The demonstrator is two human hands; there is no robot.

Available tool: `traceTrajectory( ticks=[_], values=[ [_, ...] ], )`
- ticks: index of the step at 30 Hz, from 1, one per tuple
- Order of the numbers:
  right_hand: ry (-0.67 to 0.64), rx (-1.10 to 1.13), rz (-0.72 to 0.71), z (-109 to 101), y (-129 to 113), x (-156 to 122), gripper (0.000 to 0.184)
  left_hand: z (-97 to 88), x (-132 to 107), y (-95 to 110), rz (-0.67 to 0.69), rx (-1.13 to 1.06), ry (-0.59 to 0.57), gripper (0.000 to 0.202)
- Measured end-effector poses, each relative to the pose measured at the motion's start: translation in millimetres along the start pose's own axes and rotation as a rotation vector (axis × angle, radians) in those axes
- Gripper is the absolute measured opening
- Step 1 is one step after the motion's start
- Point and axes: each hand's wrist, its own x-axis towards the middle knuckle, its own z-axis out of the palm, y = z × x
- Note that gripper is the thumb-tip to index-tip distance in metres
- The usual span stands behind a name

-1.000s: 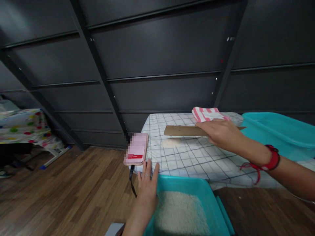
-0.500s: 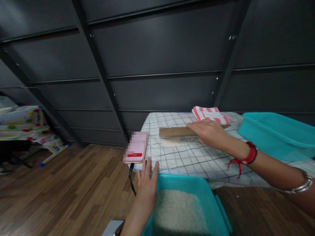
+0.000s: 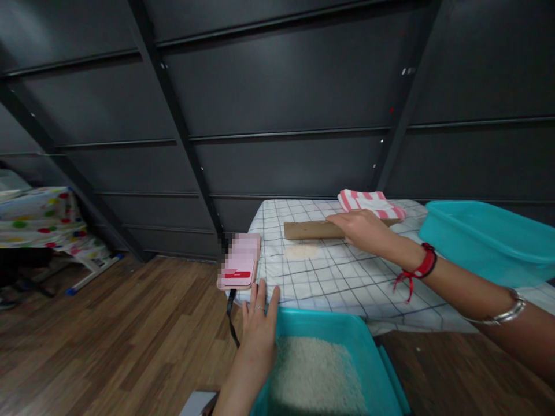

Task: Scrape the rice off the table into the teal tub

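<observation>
My right hand (image 3: 362, 226) reaches across the checked cloth (image 3: 342, 277) and grips a long brown cardboard strip (image 3: 310, 229) that stands on its edge on the table. A small heap of white rice (image 3: 302, 252) lies just in front of the strip. My left hand (image 3: 259, 323) rests with fingers stretched out on the left corner of a teal tub (image 3: 373, 352) that holds rice (image 3: 316, 378), close below the table's front edge.
A pink phone (image 3: 240, 262) with a black strap lies at the table's left corner. A pink striped cloth (image 3: 368, 202) sits at the back, a second teal tub (image 3: 485, 237) at the right. Dark metal wall behind, wooden floor and a spotted cloth (image 3: 39, 219) to the left.
My right hand has pushed the cardboard strip away from me and slightly left, set it down behind the rice heap, and my arm reaches further out. The left hand has stayed put.
</observation>
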Motion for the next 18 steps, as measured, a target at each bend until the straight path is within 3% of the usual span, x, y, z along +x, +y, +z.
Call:
traceTrajectory(
  ticks=[7,11,18],
  values=[
    [0.069,0.039,-0.088,-9.5,-7.0,-8.0,0.035,5.3,2.1,-2.5,0.004,-0.015,0.002,0.089],
    [0.124,0.007,-0.059,-9.2,-8.6,-3.4,0.035,5.0,1.5,-1.9,-0.004,0.005,0.002,0.088],
    [-0.004,-0.010,0.032,-9.8,-15.4,6.3,0.032,-0.2,0.8,2.4,-0.019,-0.005,-0.018,0.085]
  ],
)
